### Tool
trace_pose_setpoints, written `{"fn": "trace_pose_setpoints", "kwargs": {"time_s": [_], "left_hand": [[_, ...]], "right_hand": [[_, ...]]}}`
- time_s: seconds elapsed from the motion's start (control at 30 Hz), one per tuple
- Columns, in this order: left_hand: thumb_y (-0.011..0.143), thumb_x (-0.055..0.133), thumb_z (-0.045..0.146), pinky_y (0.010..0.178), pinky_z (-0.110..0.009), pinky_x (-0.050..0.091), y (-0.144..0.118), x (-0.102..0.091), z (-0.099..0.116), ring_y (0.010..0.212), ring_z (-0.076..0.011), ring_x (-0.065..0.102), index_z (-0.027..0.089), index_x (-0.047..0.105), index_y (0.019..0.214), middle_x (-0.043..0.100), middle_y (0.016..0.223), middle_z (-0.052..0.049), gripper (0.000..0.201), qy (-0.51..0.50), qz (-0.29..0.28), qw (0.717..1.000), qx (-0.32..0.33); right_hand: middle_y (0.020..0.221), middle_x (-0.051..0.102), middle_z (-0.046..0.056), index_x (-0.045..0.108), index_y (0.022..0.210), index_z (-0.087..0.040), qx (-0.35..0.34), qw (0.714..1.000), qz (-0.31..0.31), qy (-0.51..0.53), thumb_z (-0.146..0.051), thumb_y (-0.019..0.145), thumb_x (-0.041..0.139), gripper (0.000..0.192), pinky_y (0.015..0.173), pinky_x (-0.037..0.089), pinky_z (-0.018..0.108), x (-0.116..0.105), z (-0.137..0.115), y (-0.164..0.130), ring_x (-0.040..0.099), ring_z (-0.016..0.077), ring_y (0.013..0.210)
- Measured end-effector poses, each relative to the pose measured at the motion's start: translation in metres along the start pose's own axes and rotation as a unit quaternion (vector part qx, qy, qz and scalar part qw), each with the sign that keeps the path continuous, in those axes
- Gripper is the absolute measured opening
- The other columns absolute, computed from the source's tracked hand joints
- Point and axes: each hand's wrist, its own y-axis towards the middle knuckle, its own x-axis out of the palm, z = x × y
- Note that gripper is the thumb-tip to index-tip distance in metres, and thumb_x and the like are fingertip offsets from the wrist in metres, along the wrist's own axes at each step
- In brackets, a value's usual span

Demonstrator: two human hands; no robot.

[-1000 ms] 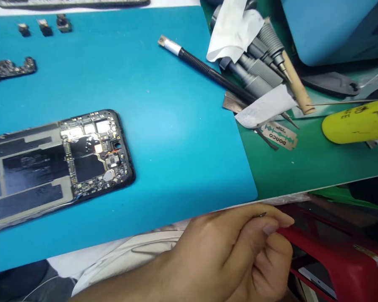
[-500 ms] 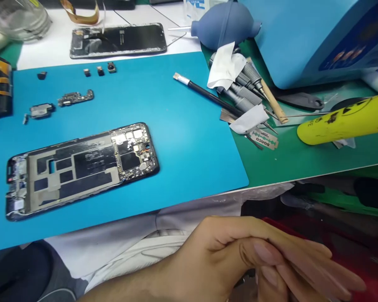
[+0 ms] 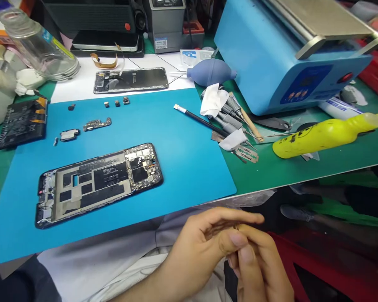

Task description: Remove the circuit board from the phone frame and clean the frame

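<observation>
Below the table edge, my left hand [image 3: 204, 243] and my right hand [image 3: 260, 260] meet over my lap. Their thumb tips press together and the fingers are curled. A tiny dark speck shows between the fingertips, too small to name. The phone frame [image 3: 97, 184], with its circuit board exposed at the right end, lies on the blue mat [image 3: 189, 167]. Behind it rest a small board [image 3: 97, 124], a metal-faced module [image 3: 69, 134] and several tiny camera modules [image 3: 126, 100]. A phone screen [image 3: 138, 79] lies farther back on white paper.
Tools with grey knurled handles [image 3: 233, 121], a brush [image 3: 201, 121] and a razor blade [image 3: 247, 154] lie right of the mat. Around them are a blue air blower [image 3: 211, 72], a yellow bottle [image 3: 318, 136] and a blue machine [image 3: 271, 75]. A battery [image 3: 23, 121] and glass jar [image 3: 47, 50] stand left.
The camera view has shifted, showing more of the bench's back. My right hand, mostly hidden before, now shows beside the left, and the fingertips have come together. The phone parts have not moved.
</observation>
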Motion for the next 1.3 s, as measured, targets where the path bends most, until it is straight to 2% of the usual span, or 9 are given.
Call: {"fn": "trace_pose_setpoints", "kwargs": {"time_s": [0.1, 0.27, 0.33, 0.5, 0.73, 0.87, 1.07, 1.2, 1.3], "left_hand": [[0.104, 0.076, 0.079, 0.121, -0.036, 0.061, 0.008, 0.002, -0.004, 0.139, -0.03, 0.078, 0.021, 0.088, 0.139, 0.083, 0.147, -0.013, 0.068, 0.041, 0.006, 0.999, -0.003], [0.115, 0.06, 0.074, 0.132, -0.036, 0.051, 0.014, 0.004, -0.013, 0.132, -0.0247, 0.075, 0.023, 0.087, 0.138, 0.084, 0.14, -0.009, 0.062, 0.102, 0.039, 0.994, -0.016], [0.117, 0.062, 0.067, 0.126, -0.035, 0.054, 0.015, 0.002, -0.014, 0.12, -0.0228, 0.076, 0.022, 0.088, 0.133, 0.085, 0.13, -0.008, 0.055, 0.126, 0.049, 0.99, -0.026], [0.117, 0.066, 0.057, 0.1, -0.026, 0.057, 0.017, 0.001, -0.013, 0.099, -0.0182, 0.072, 0.019, 0.088, 0.106, 0.082, 0.105, -0.004, 0.045, 0.159, 0.071, 0.984, -0.039], [0.111, 0.071, 0.069, 0.085, -0.023, 0.054, 0.018, 0.005, -0.01, 0.088, -0.0141, 0.063, 0.018, 0.071, 0.082, 0.068, 0.085, 0.0, 0.059, 0.124, 0.101, 0.986, -0.055], [0.11, 0.075, 0.065, 0.085, -0.022, 0.054, 0.017, 0.004, -0.011, 0.089, -0.0136, 0.062, 0.019, 0.06, 0.079, 0.062, 0.083, 0.002, 0.058, 0.11, 0.103, 0.987, -0.051], [0.11, 0.074, 0.067, 0.084, -0.025, 0.055, 0.018, 0.003, -0.013, 0.085, -0.0144, 0.06, 0.02, 0.058, 0.077, 0.064, 0.083, 0.0, 0.06, 0.112, 0.104, 0.986, -0.06], [0.107, 0.075, 0.072, 0.084, -0.023, 0.056, 0.019, 0.004, -0.013, 0.085, -0.0141, 0.061, 0.019, 0.06, 0.075, 0.061, 0.078, 0.002, 0.063, 0.104, 0.114, 0.986, -0.06], [0.104, 0.079, 0.074, 0.089, -0.026, 0.06, 0.021, 0.006, -0.011, 0.084, -0.015, 0.064, 0.018, 0.068, 0.077, 0.07, 0.081, 0.0, 0.062, 0.097, 0.128, 0.985, -0.066]], "right_hand": [[0.073, 0.065, -0.001, 0.086, 0.11, -0.027, 0.044, 0.993, -0.059, 0.089, -0.052, 0.117, 0.069, 0.032, 0.053, 0.052, 0.01, 0.002, 0.01, 0.014, 0.063, 0.0089, 0.056], [0.082, 0.074, 0.002, 0.085, 0.118, -0.028, 0.056, 0.986, -0.05, 0.151, -0.051, 0.119, 0.067, 0.03, 0.054, 0.056, 0.014, 0.015, 0.024, 0.017, 0.066, 0.0103, 0.058], [0.082, 0.075, 0.0, 0.085, 0.118, -0.03, 0.049, 0.984, -0.034, 0.17, -0.049, 0.12, 0.067, 0.026, 0.054, 0.056, 0.013, 0.022, 0.027, 0.017, 0.067, 0.0099, 0.059], [0.094, 0.078, 0.002, 0.084, 0.118, -0.031, 0.021, 0.986, 0.01, 0.165, -0.046, 0.121, 0.065, 0.024, 0.082, 0.07, 0.019, 0.034, 0.032, 0.019, 0.08, 0.0136, 0.086], [0.091, 0.076, 0.001, 0.077, 0.107, -0.025, 0.003, 0.991, 0.026, 0.132, -0.043, 0.122, 0.064, 0.027, 0.079, 0.069, 0.016, 0.041, 0.033, 0.019, 0.076, 0.012, 0.076], [0.088, 0.073, 0.003, 0.074, 0.1, -0.022, -0.005, 0.993, 0.044, 0.106, -0.043, 0.121, 0.066, 0.03, 0.071, 0.063, 0.014, 0.043, 0.034, 0.019, 0.072, 0.0121, 0.077], [0.084, 0.071, 0.002, 0.072, 0.098, -0.023, 0.019, 0.995, 0.042, 0.093, -0.044, 0.12, 0.066, 0.031, 0.066, 0.058, 0.019, 0.04, 0.03, 0.022, 0.068, 0.0131, 0.072], [0.085, 0.072, 0.001, 0.072, 0.099, -0.024, 0.037, 0.993, 0.032, 0.107, -0.046, 0.12, 0.066, 0.031, 0.07, 0.06, 0.017, 0.039, 0.029, 0.022, 0.068, 0.0117, 0.073], [0.084, 0.071, 0.0, 0.068, 0.095, -0.023, 0.055, 0.989, 0.022, 0.137, -0.051, 0.119, 0.069, 0.036, 0.068, 0.061, 0.016, 0.04, 0.032, 0.02, 0.065, 0.0109, 0.069]]}}
